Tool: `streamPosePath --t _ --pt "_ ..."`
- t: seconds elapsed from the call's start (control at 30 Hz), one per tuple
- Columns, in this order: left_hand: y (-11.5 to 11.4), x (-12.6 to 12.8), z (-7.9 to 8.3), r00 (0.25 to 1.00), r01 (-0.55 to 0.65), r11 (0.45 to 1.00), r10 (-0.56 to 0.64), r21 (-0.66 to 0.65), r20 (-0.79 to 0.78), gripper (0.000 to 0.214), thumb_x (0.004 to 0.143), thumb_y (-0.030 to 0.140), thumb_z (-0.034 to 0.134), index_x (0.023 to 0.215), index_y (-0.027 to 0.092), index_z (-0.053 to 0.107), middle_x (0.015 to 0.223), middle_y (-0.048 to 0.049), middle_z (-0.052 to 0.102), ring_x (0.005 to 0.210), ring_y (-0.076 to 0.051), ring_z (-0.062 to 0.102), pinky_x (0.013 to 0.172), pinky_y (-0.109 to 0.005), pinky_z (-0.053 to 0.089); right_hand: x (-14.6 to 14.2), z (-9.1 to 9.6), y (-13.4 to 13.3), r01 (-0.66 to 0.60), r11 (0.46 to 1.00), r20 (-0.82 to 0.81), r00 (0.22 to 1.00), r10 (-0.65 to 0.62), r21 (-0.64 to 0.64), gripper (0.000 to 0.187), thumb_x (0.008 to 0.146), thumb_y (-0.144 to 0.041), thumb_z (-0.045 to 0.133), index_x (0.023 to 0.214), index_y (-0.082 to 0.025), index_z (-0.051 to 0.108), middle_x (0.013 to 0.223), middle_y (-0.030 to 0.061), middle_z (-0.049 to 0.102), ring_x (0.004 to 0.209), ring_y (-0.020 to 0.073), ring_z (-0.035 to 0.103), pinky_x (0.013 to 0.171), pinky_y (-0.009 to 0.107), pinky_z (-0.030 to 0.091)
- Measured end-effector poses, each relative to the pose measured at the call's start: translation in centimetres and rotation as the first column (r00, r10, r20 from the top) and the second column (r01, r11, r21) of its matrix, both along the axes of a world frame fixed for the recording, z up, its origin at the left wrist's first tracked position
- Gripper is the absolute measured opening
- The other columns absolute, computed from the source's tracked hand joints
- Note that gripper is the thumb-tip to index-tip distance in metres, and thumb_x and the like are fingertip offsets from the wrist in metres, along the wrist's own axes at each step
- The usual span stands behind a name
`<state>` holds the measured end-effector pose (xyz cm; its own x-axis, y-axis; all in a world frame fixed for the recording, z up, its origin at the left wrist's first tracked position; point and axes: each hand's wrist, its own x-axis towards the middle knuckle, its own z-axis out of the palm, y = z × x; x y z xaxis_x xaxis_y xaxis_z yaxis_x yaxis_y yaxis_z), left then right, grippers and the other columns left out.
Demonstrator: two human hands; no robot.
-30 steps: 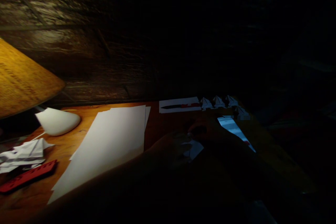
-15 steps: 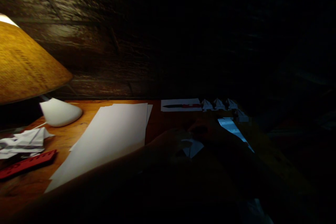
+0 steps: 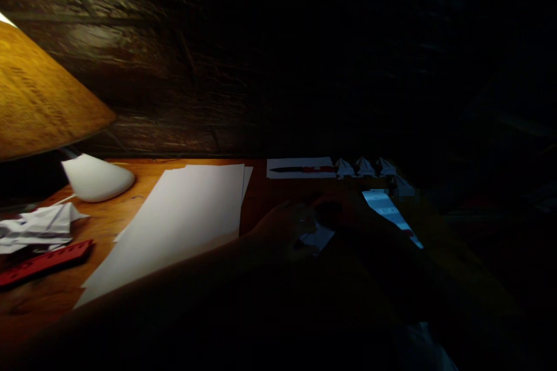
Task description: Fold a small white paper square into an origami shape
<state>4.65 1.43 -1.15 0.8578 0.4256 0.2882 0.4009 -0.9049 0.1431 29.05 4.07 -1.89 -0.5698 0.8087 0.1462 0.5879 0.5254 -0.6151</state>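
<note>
In deep shadow at the middle of the table, my left hand is closed round a small folded piece of white paper. My right hand meets it from the other side, its dim fingers curled at the paper's upper edge. The finger detail is mostly lost in the dark. Left of my left hand lies a stack of white sheets, partly covered by my left forearm. A lit phone screen shows just beyond my right forearm.
Behind my hands a knife with a red handle lies on white paper. Several folded paper shapes stand in a row beside it. At left are a lamp, crumpled paper and a flat red object. A dark wall rises behind.
The folded paper between my hands has turned slightly, and less of it shows. My left fingers have shifted over it. The whole view has tilted a little, so the table sits slightly higher.
</note>
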Motion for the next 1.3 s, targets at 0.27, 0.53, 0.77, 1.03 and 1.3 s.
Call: streamPosePath --t 0.27,0.53,0.77,1.03,1.3 --pt "-0.1 0.2 0.2 1.000 -0.020 0.996 0.021 -0.083 0.015 0.045 0.081 0.050 0.073 0.115 0.021 0.064 0.122 -0.0086 0.063 0.114 -0.029 0.057 0.094 -0.045 0.048 0.1 0.6 -0.5 -0.054 0.999 -0.001 0.999 0.054 -0.002 0.031 0.083 -0.036 0.073 0.113 -0.026 0.069 0.111 0.0060 0.067 0.099 0.0229 0.065 0.087 0.038 0.050" --pt "-0.4 0.2 0.8 1.000 -0.008 0.993 0.011 -0.115 0.026 0.043 0.081 0.047 0.073 0.116 0.026 0.064 0.121 -0.0062 0.062 0.116 -0.029 0.055 0.097 -0.045 0.045 -0.2 1.6 -1.5 -0.065 0.998 0.052 0.997 0.065 0.011 0.051 0.073 -0.039 0.081 0.118 -0.025 0.062 0.116 0.0068 0.064 0.104 0.0246 0.062 0.088 0.038 0.050" --pt "-0.2 0.1 1.0 1.000 0.020 0.994 -0.020 -0.110 0.001 0.037 0.082 0.047 0.071 0.113 0.026 0.067 0.120 -0.0073 0.061 0.116 -0.029 0.054 0.096 -0.045 0.044 0.2 0.8 -1.4 -0.093 0.995 0.066 0.993 0.095 -0.034 0.062 0.070 -0.029 0.079 0.127 -0.025 0.056 0.122 0.0083 0.060 0.107 0.0263 0.061 0.090 0.039 0.049" --pt "0.4 -0.4 0.5 0.999 0.046 0.990 -0.043 -0.133 0.020 0.039 0.080 0.045 0.075 0.112 0.025 0.069 0.117 -0.0067 0.061 0.115 -0.028 0.055 0.098 -0.044 0.044 0.3 0.5 -1.4 -0.109 0.994 0.071 0.992 0.107 0.024 0.060 0.072 -0.035 0.080 0.126 -0.026 0.058 0.121 0.0084 0.061 0.106 0.0270 0.060 0.092 0.041 0.047" --pt "0.9 -0.9 0.3 0.995 0.096 0.990 -0.096 -0.101 -0.002 0.022 0.094 0.033 0.060 0.112 0.025 0.070 0.120 -0.0070 0.064 0.116 -0.025 0.056 0.100 -0.043 0.045 0.3 0.6 -1.2 -0.120 0.993 0.098 0.988 0.117 0.022 0.054 0.076 -0.033 0.075 0.127 -0.024 0.057 0.120 0.0094 0.060 0.103 0.0254 0.061 0.087 0.038 0.049"
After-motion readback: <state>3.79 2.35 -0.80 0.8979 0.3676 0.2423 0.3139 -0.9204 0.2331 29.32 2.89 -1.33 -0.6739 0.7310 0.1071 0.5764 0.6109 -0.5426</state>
